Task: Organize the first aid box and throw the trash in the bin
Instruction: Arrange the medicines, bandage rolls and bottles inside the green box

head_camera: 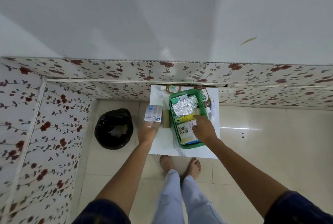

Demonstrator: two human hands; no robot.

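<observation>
Small white table (160,144), smooth top, set against a floral-panelled wall. On it a green plastic tray (195,145), rectangular with rounded rim, packed with crinkled foil blister strips (185,105) and flat card boxes (185,131). Left hand (147,131) pinches a pale blue-white blister pack (153,113) by its near edge, over the table's left margin. Right hand (203,128) lies fingers-down on the boxes inside the tray; cannot tell whether it grips any. Amber glossy bottle (204,97) just beyond the tray's far right rim. Brown roll (166,119) stands between pack and tray. Black-bagged bin (113,129) on the tiled floor, left of the table, mouth open, open floor around it.
</observation>
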